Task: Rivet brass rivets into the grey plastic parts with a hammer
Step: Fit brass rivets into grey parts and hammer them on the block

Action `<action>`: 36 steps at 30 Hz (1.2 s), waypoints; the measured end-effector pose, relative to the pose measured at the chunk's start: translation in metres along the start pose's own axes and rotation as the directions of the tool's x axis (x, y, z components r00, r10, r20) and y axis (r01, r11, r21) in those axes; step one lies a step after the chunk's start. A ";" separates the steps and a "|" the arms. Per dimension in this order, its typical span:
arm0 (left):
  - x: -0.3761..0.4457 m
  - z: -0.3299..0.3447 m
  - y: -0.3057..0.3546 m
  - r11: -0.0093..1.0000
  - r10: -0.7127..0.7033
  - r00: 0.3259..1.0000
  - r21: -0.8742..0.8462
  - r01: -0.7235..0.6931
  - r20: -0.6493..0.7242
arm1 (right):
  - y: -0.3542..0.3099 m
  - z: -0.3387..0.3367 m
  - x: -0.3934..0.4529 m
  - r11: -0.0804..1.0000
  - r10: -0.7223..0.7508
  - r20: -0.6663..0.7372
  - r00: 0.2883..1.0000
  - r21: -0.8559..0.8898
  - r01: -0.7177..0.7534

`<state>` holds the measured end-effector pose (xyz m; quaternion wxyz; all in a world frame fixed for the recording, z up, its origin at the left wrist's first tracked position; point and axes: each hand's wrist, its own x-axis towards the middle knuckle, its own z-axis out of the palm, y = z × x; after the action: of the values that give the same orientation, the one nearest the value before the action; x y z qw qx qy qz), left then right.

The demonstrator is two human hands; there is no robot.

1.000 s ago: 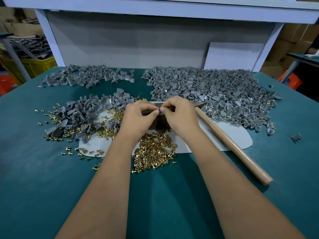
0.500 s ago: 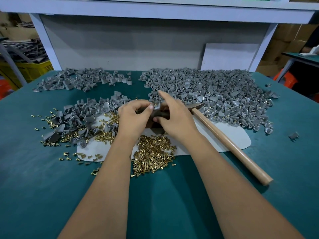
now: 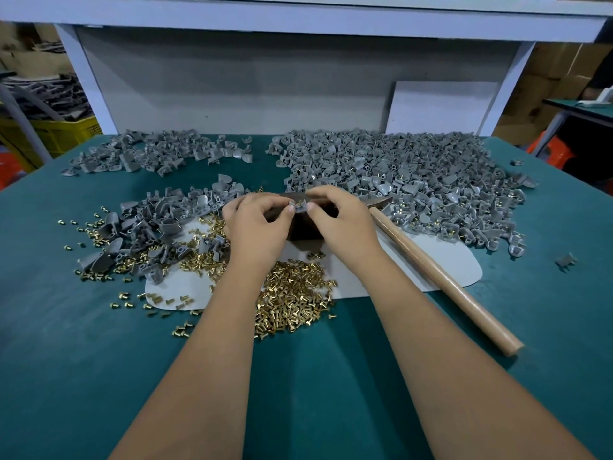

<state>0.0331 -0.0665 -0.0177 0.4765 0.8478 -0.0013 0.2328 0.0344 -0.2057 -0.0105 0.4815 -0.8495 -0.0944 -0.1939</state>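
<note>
Both hands, the left hand [image 3: 257, 224] and the right hand [image 3: 338, 220], pinch one grey plastic part [image 3: 300, 206] with a brass rivet [image 3: 299, 204] above the dark block [image 3: 306, 227]. If the rivet sits tilted, a blow from the hammer [image 3: 441, 277] lying on the desk [image 3: 49, 360] may bend it or make it slip out.

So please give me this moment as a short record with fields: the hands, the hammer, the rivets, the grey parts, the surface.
left hand: pinches a grey part with a brass rivet, over a dark block
right hand: pinches the same part from the other side
hammer: lies on the table right of the hands, not held
loose rivets: heap near the wrists, more scattered to the left
large pile of grey parts: far right, brass shows in some
smaller piles of grey parts: left and far left
table: green top, a white sheet under the work
</note>
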 end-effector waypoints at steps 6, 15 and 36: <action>0.000 0.005 0.000 0.995 -0.009 1.000 0.101 0.011 -0.018 | -0.005 0.006 0.010 0.997 0.004 -0.016 1.000 -0.075 -0.005; 0.001 0.010 0.000 0.990 -0.010 0.999 0.137 0.015 -0.042 | -0.011 0.012 0.015 0.987 0.022 -0.038 0.999 -0.157 -0.028; 0.000 0.010 0.003 0.984 -0.061 0.998 0.167 0.062 -0.012 | -0.011 0.021 0.009 0.943 -0.081 -0.089 0.993 -0.329 0.048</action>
<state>0.0365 -0.0759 -0.0200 0.4108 0.8835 0.0461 0.2203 0.0434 -0.1819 -0.0081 0.3321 -0.9029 -0.0642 -0.2653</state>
